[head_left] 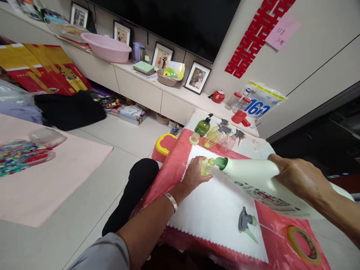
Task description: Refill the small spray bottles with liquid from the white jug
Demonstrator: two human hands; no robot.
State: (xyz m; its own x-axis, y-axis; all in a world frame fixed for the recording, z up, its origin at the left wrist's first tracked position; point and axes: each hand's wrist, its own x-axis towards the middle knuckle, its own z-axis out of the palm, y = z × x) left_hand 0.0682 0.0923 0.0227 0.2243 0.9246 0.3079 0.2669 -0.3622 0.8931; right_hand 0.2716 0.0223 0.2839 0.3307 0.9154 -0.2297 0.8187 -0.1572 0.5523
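My left hand (196, 172) is wrapped round a small clear bottle (207, 167) that looks yellow-green, standing on a white scalloped sheet (208, 202). In my right hand (298, 180) is the handle of a large pale green jug (250, 170), tipped so its green spout (221, 162) meets or nearly meets the small bottle's open mouth. Whether liquid is flowing I cannot tell. A grey and green spray head (246, 222) with a thin tube lies on the sheet. Close to the small bottle sits a pale round cap (194, 138).
A green pump bottle (203, 126) and spray bottles (212, 138) stand at the far end of the red-covered table (176, 159). Tape (303, 243) lies near right. A pink table (64, 172) is left; a yellow-red stool (164, 145) stands beyond my knee. Behind runs a cabinet (137, 84).
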